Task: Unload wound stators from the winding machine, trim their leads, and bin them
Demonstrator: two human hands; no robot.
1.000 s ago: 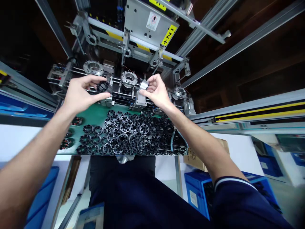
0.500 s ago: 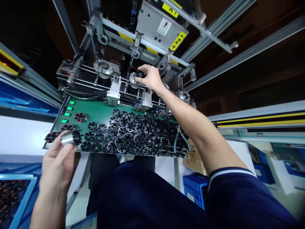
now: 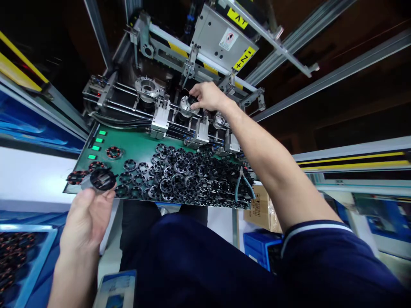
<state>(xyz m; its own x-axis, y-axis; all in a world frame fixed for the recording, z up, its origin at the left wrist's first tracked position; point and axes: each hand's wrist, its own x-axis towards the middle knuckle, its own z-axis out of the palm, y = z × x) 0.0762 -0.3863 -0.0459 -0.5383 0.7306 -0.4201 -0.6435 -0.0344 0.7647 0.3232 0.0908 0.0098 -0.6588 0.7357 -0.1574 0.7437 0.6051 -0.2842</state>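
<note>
R hand [image 3: 208, 96] fingers clenched on black pt [image 3: 192, 100], L hand [image 3: 86, 224] gripping cylinder [image 3: 102, 179] at board edge [image 3: 79, 159]

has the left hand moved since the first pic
Yes, the left hand moved back from the far edge of the flat green panel to its near left corner.

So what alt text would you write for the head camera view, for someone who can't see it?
A person's right hand holds a small black part on a round metal fixture of a machine; the left hand holds a black and metal cylinder. Below lies a green board covered with black slotted rings.
</note>
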